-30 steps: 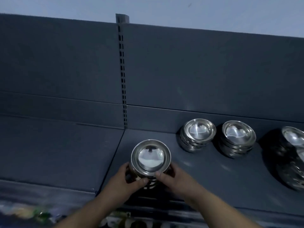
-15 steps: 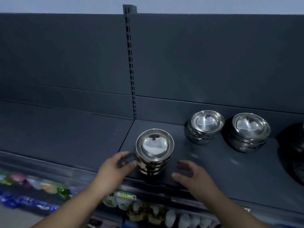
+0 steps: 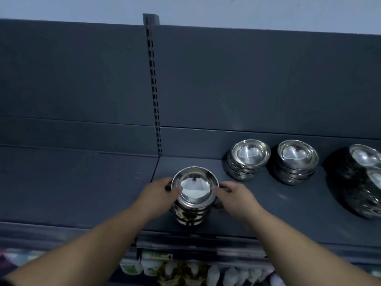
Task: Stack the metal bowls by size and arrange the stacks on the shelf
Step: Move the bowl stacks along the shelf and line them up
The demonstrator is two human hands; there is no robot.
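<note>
A tall stack of small metal bowls stands near the front edge of the dark grey shelf. My left hand grips the top of the stack from the left, thumb on the rim. My right hand holds it from the right. Behind and to the right sit two shorter stacks of similar bowls. At the far right edge stand stacks of larger bowls, partly cut off.
A slotted upright post splits the back panel. The shelf section to the left is bare. Below the shelf edge, packaged goods hang on a lower level.
Half a second ago both hands were off the stack, fingers spread beside it. Now both have closed on its top again. The stack stays near the front edge.
</note>
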